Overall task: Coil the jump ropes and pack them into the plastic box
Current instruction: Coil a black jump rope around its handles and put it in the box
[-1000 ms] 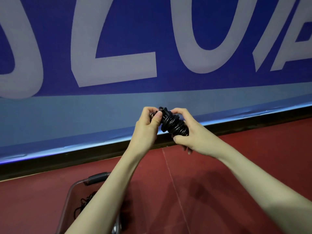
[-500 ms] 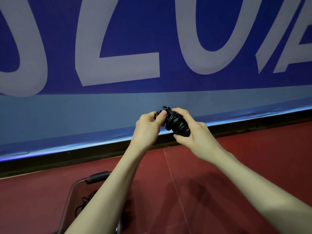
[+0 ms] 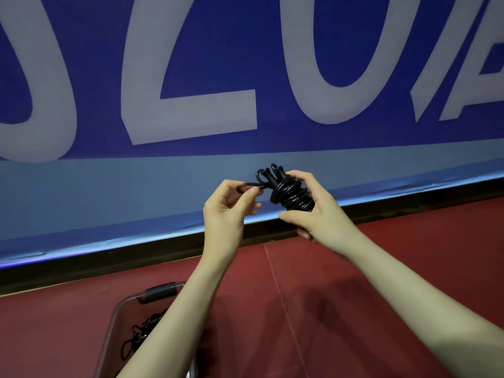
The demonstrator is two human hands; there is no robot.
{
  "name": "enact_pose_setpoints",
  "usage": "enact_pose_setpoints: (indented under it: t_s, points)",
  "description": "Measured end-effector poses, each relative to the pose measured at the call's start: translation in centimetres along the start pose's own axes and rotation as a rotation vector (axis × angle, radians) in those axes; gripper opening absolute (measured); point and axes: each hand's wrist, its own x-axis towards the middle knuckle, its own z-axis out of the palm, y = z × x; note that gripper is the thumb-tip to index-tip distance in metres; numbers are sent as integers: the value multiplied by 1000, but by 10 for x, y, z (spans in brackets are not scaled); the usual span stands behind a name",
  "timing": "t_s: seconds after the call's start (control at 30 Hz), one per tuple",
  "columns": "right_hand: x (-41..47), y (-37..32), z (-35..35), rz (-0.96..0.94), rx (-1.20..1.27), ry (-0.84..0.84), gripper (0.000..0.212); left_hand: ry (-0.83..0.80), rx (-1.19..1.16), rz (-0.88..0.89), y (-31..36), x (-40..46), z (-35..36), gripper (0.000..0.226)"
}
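A black jump rope (image 3: pixel 291 193) is wound into a tight bundle, held up in front of the blue wall. My right hand (image 3: pixel 317 214) grips the bundle from the right, fingers curled round it. My left hand (image 3: pixel 227 207) pinches a loop of the same rope that sticks out to the left of the bundle. Low at the left stands the clear plastic box (image 3: pixel 114 320) with a dark handle, partly hidden by my left forearm. Another coiled black rope (image 3: pixel 140 334) lies inside it.
A blue banner wall (image 3: pixel 245 77) with large pale letters rises straight ahead, ending in a dark skirting strip (image 3: pixel 109 257). The floor (image 3: pixel 354 268) is dark red, with a thin seam running towards me.
My left hand has moved left, away from the bundle, drawing a loop of rope out from it. The right hand still grips the bundle and has shifted slightly.
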Motion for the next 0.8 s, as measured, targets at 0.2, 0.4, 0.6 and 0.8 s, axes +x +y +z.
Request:
enact_pose_setpoints:
  t_s: [0.2,0.4,0.6,0.8]
  points:
    - [0,2,-6,122,127,-4,58,-191,-64,-11,-4,1,-6,23]
    - [1,-4,-5,177,265,-96,57,-251,-280,-20,2,3,-5,22]
    - [-1,-5,-2,209,419,-179,54,-177,-279,-28,6,8,-10,15]
    - [-2,-3,-1,206,391,-222,57,-153,-291,-131,3,9,-12,12]
